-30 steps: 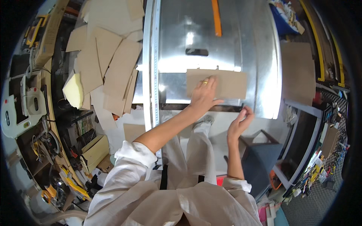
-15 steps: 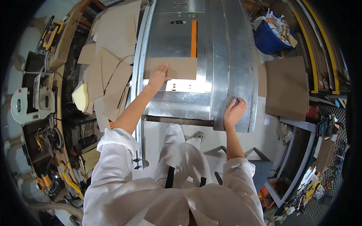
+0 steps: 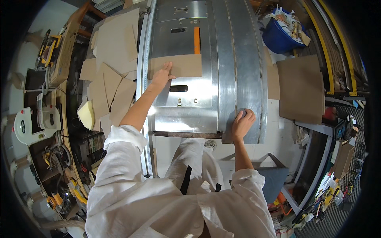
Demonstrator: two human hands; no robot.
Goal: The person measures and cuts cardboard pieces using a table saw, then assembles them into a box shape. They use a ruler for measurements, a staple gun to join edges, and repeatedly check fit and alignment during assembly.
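My left hand (image 3: 162,75) lies with fingers outstretched on a small rectangular brown board (image 3: 186,65), near its left end. The board sits flat on a metal saw table (image 3: 186,121), its left end by a long metal fence with a scale (image 3: 145,51). An orange strip (image 3: 197,39) runs away from the board's far edge, toward its right end. On the right, my right hand (image 3: 243,123) is closed with curled fingers at the near end of a long metal side panel (image 3: 249,79). A dark bit shows by its fingertips; what it grips is mostly hidden.
Brown board offcuts (image 3: 115,87) pile up left of the fence. A blue bin (image 3: 281,37) full of scraps stands at the far right, with a large brown board (image 3: 300,89) nearer. Tool shelves (image 3: 47,154) line the left, and a grey stool-like piece (image 3: 272,182) stands near my right arm.
My left hand and the board have slid forward along the table. More of the orange strip is covered, and a dark slot behind the board is uncovered. My right hand stays at the panel's end.
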